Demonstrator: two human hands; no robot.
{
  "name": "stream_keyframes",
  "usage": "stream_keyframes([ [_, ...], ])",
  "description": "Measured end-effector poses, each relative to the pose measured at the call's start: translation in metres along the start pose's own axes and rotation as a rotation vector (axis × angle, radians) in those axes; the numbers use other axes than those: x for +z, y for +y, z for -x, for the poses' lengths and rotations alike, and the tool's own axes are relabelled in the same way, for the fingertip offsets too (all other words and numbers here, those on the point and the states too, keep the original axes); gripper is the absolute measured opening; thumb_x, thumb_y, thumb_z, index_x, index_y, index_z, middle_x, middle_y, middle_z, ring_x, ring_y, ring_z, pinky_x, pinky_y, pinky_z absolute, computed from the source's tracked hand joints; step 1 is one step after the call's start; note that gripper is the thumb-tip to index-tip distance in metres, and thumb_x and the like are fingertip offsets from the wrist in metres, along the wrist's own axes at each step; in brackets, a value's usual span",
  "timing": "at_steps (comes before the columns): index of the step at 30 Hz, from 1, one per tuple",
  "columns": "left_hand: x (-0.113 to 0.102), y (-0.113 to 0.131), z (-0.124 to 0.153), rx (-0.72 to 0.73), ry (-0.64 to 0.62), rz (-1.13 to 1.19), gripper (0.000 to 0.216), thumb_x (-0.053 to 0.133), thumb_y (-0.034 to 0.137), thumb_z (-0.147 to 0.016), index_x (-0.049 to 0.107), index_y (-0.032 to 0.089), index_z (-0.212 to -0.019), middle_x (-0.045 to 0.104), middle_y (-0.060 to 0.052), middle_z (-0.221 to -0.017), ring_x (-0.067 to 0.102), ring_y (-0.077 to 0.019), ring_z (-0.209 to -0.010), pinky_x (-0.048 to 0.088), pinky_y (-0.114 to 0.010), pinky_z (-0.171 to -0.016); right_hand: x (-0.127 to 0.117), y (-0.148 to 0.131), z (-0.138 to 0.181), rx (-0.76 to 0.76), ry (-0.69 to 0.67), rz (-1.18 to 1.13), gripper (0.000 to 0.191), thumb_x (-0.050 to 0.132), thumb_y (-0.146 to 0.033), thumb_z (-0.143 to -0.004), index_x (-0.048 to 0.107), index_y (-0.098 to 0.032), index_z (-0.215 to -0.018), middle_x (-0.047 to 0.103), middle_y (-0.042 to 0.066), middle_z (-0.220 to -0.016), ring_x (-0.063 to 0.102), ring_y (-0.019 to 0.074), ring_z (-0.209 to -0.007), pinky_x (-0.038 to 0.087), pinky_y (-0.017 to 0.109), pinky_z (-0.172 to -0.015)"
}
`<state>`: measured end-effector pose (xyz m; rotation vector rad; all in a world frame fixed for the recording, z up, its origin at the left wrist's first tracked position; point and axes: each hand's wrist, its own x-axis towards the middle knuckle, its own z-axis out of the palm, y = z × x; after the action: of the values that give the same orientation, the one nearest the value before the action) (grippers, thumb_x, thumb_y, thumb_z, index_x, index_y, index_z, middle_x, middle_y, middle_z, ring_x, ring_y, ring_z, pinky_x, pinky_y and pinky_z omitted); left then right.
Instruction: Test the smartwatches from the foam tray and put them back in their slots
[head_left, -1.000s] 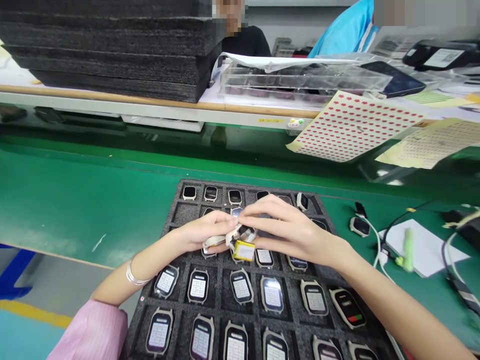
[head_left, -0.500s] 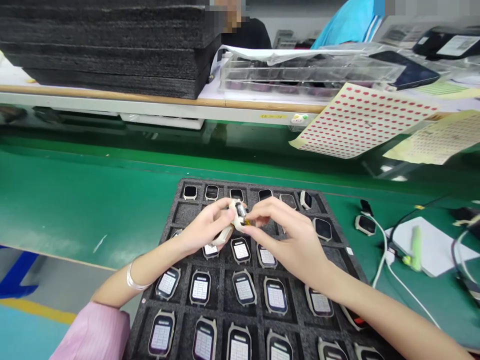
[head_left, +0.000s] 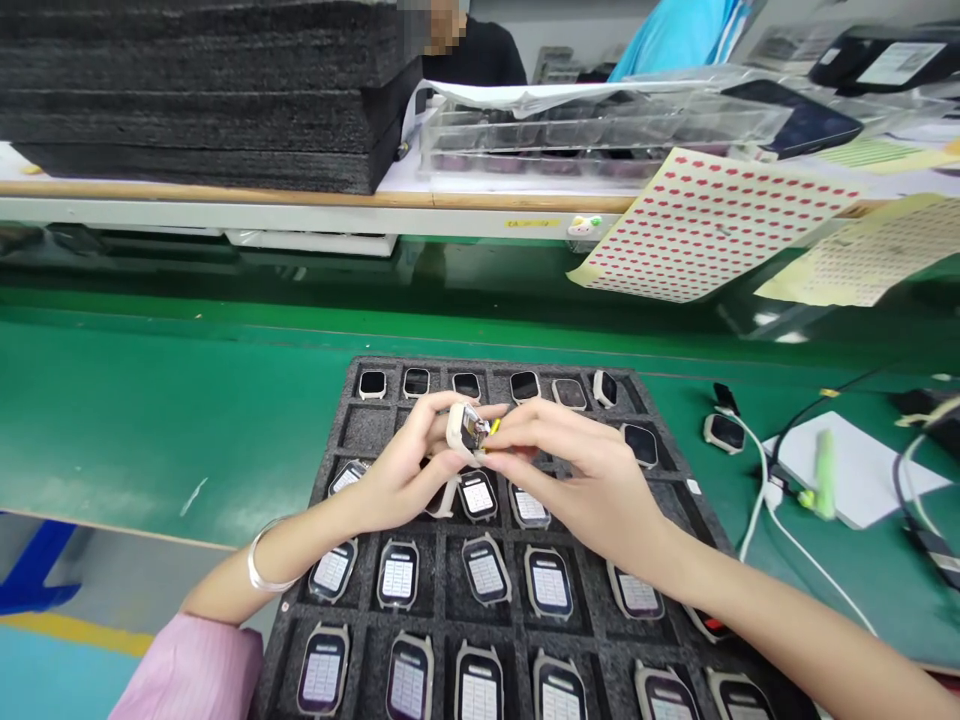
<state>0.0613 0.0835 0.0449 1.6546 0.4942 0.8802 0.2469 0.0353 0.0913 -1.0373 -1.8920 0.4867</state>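
Presently | left fingers point(head_left: 450, 463) grip rounded case point(head_left: 457, 428) | right fingers point(head_left: 519, 434) pinch yellow piece point(head_left: 494, 427) | grainy foam tray point(head_left: 364, 430)

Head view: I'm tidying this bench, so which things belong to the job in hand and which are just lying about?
Likely job:
open watch case, in the left hand
yellow piece, by the right hand
watches in the foam tray beneath

Likely lying about:
red-dotted sheet
white sheet, at right
stacked black foam
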Motion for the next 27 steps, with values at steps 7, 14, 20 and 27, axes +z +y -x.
stream_keyframes([
  [7, -0.002, 0.003, 0.005, 0.204, -0.043, -0.064, 0.034, 0.046, 0.039, -0.094, 0.036, 0.024, -0.123, 0.051, -0.019, -0.135, 0.057, -0.0250, -0.114, 0.045, -0.038, -0.094, -0.003, -0.015, 0.010, -0.127, -0.046, 0.110, 0.022, 0.052, -0.007, -0.092, 0.066, -0.023, -0.098, 0.064, 0.004, -0.087, 0.062, 0.0136, -0.072, 0.051, 0.026, -0.060],
  [14, 0.001, -0.006, 0.002, 0.363, -0.125, 0.076, 0.040, 0.052, 0.031, -0.094, 0.033, 0.024, -0.128, 0.046, -0.019, -0.140, 0.061, -0.0223, -0.111, 0.049, -0.034, -0.086, -0.012, -0.025, 0.009, -0.263, -0.179, 0.379, 0.026, 0.038, -0.010, -0.096, 0.063, -0.018, -0.096, 0.064, 0.005, -0.078, 0.053, 0.0168, -0.066, 0.044, 0.031, -0.060],
  [20, 0.003, -0.012, 0.002, 0.429, -0.123, 0.137, 0.044, 0.058, 0.026, -0.090, 0.036, 0.020, -0.128, 0.048, -0.021, -0.138, 0.064, -0.0204, -0.105, 0.051, -0.025, -0.074, -0.022, -0.039, 0.004, -0.394, -0.266, 0.459, 0.041, 0.024, -0.004, -0.094, 0.064, -0.010, -0.090, 0.060, 0.010, -0.072, 0.053, 0.0199, -0.067, 0.044, 0.035, -0.062],
  [27, 0.002, -0.007, 0.002, 0.433, -0.145, 0.110, 0.045, 0.055, 0.032, -0.092, 0.034, 0.023, -0.131, 0.051, -0.020, -0.135, 0.062, -0.0245, -0.110, 0.050, -0.035, -0.087, -0.010, -0.024, 0.009, -0.192, -0.158, 0.276, 0.016, 0.049, -0.012, -0.095, 0.063, -0.019, -0.093, 0.063, 0.004, -0.084, 0.055, 0.0137, -0.071, 0.046, 0.028, -0.064],
])
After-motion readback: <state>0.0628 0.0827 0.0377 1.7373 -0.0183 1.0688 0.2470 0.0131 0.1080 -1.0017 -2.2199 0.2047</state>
